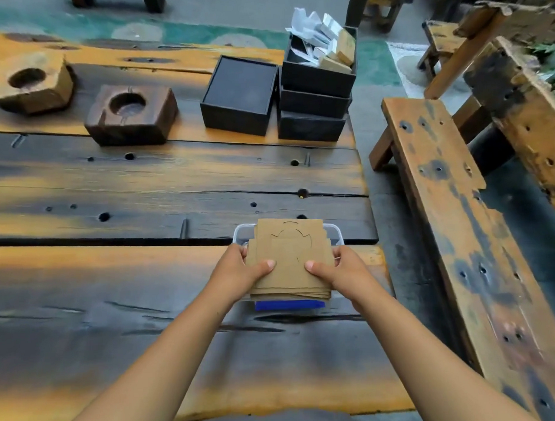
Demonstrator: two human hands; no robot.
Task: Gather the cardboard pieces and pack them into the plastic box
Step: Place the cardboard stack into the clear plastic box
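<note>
Both bare forearms come in from the near edge of the dark, orange-streaked plank wood surface (143,189) and meet at a stack of flat brown cardboard pieces (289,260). Left hand (240,270) grips the stack's left side with the thumb pressed on top, right hand (341,271) does the same on the right side, so both hands are closed on the cardboard.

Stack sits level-ish, near end slightly fanned so you can see several thin sheets' edges. Its long axis runs away from the camera, toward the far edge of the surface. Top sheet has stepped, notched side edges and a die-cut rounded outline near its far end.

Right underneath is the clear plastic box (335,232); only its rounded far rim pokes out past the cardboard. A blue flat piece (289,304) shows just below the stack's near end, can't tell if it's a lid or part of the box. All this is close to the surface's right edge, toward the near side.

Farther back: two chunky wooden blocks with round hollows (131,114) and some black square boxes (239,96).
</note>
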